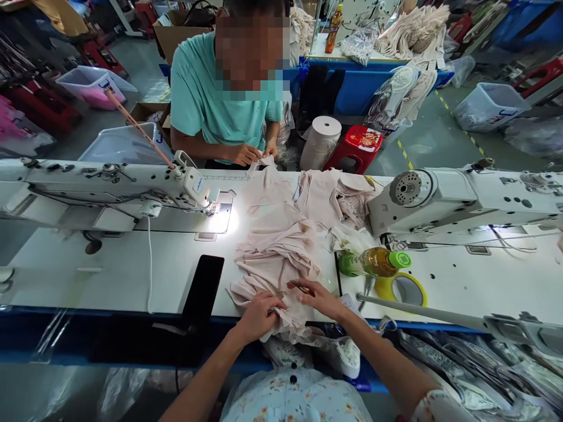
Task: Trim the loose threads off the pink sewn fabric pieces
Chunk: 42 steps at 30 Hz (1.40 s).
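Observation:
A long pile of pale pink fabric [277,240] runs across the white table [118,275] toward a person in a teal shirt [206,99] on the far side. My left hand [259,313] is closed, pinching the near end of the fabric at the table's front edge. My right hand [319,298] rests beside it on the same cloth, holding a small thin tool, likely snips [300,285], between its fingers. The other person's hands [250,154] hold the far end of the fabric.
A sewing machine [109,187] with a lit lamp stands at left, another sewing machine [461,199] at right. A black phone [203,287], a lying bottle [373,262] and a yellow tape roll [402,288] sit nearby. More pink pieces [334,196] lie behind.

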Available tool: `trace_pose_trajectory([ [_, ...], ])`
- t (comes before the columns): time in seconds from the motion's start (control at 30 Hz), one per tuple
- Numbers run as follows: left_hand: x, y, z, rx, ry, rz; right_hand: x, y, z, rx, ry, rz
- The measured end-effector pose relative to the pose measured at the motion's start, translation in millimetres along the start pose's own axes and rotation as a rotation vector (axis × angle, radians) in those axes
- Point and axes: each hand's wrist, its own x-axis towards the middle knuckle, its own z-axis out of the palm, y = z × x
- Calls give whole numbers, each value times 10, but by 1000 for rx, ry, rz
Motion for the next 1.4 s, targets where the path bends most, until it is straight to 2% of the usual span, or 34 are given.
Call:
trace_pose_trajectory([
  [0.1,0,55,-18,-3,28,-11,-117,8,211,-84,4,-104],
  [0.2,20,113,-40,-52,83,-65,-151,81,407,-212,107,-91],
  [0.3,33,119,-42,-172,93,-137,-128,172,488,-140,214,-42],
  [0.4,44,85,-34,-311,65,-233,-109,225,453,20,203,35],
  [0.53,77,52,-84,-517,4,-223,-154,205,339,68,174,91],
  [0.67,97,0,-190,-635,68,-269,-295,67,210,200,294,175],
  [0.73,80,-35,-209,-606,138,-317,-377,-38,171,196,360,125],
  [0.83,20,-24,-179,-495,204,-368,-451,-200,237,-8,411,4],
  [0.97,-107,214,-181,-324,257,-306,-403,-370,536,-279,398,-71],
  [1.07,-225,461,-306,-232,169,-177,-314,-452,711,-230,289,-137],
  [1.13,-305,571,-408,-218,93,-115,-282,-481,746,-178,197,-131],
  [1.23,-398,603,-487,-236,24,-93,-296,-491,722,-211,115,-72],
  [1.4,-415,488,-337,-343,-7,-71,-432,-438,652,-483,197,4],
])
